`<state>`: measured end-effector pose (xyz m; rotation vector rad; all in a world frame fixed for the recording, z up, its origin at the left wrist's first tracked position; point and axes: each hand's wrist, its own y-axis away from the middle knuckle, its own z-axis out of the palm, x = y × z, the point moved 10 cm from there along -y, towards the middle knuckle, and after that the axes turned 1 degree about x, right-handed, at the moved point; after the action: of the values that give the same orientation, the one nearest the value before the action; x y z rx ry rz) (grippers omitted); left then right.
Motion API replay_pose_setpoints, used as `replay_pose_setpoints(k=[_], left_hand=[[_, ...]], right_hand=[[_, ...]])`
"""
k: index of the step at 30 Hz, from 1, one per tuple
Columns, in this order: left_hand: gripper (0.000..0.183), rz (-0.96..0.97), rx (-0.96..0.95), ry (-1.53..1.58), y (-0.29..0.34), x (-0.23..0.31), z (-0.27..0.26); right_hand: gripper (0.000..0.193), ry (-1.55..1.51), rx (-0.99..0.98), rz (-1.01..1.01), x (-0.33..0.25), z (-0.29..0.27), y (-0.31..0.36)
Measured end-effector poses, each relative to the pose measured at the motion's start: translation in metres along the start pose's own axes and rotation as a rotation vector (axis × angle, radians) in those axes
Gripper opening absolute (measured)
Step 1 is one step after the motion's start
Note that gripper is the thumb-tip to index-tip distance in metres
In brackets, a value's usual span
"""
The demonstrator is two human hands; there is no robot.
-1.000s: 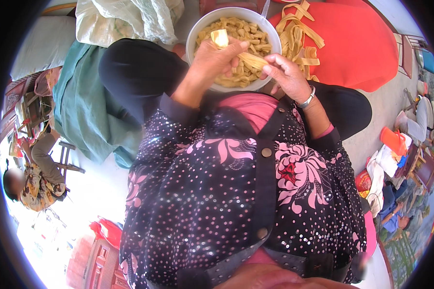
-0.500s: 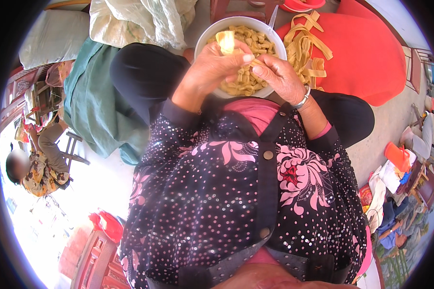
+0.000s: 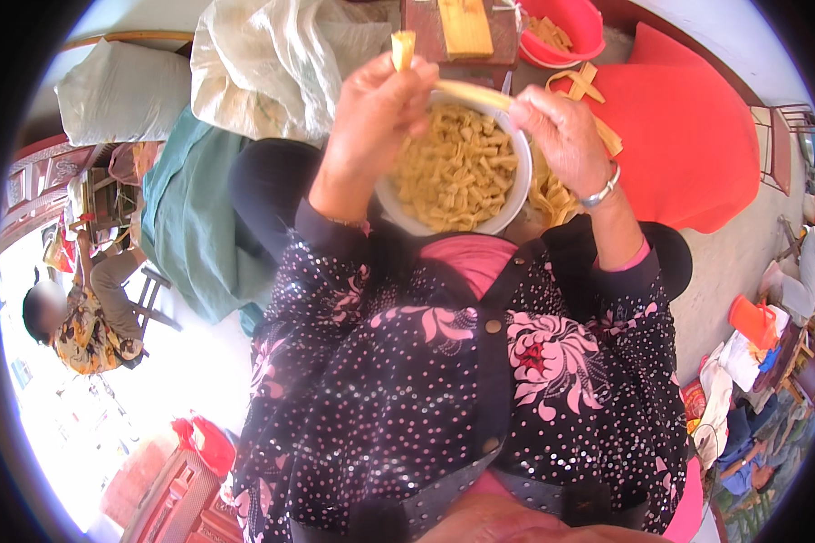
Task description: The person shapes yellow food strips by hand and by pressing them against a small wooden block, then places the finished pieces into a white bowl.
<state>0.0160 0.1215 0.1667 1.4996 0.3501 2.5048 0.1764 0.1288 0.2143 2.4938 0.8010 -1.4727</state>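
Observation:
Up above a white bowl point(image 3: 522, 181), my two hands hold a pale yellow-tan flat strip point(image 3: 473, 93) stretched between them. My left hand point(image 3: 369, 113) is closed round the strip, and a short folded end point(image 3: 403, 50) sticks up past its fingers. Thumb and fingers of my right hand point(image 3: 563, 136) pinch the other end. Below them the bowl holds many short folded tan pieces point(image 3: 462, 167). More long strips point(image 3: 552, 195) lie in a loose heap at the bowl's right side.
Beyond the bowl stands a dark red wooden bench point(image 3: 421, 36) with a yellow wooden board point(image 3: 466, 27) on it. A red basin point(image 3: 584, 32) holds brown pieces. Red cloth point(image 3: 679, 145) lies right, green cloth point(image 3: 199, 217) and a whitish plastic sack point(image 3: 254, 72) left. Another person point(image 3: 91, 335) sits far left.
My hands have moved farther from my body and drawn apart, so the strip now spans the gap between them. The view has shifted, showing more of the bench, board and basin.

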Motion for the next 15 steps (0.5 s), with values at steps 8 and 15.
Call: replay_pose_setpoints(k=[8,15], left_hand=[[0.014,0.233,-0.043,-0.159,-0.085,0.069,0.017],[0.022,0.721,0.278,-1.038,-0.088,0.060,-0.012]], right_hand=[[0.038,0.380,0.173,-0.154,-0.018,-0.062,-0.093],[0.036,0.423,0.218,-0.081,0.078,-0.031,-0.092]])
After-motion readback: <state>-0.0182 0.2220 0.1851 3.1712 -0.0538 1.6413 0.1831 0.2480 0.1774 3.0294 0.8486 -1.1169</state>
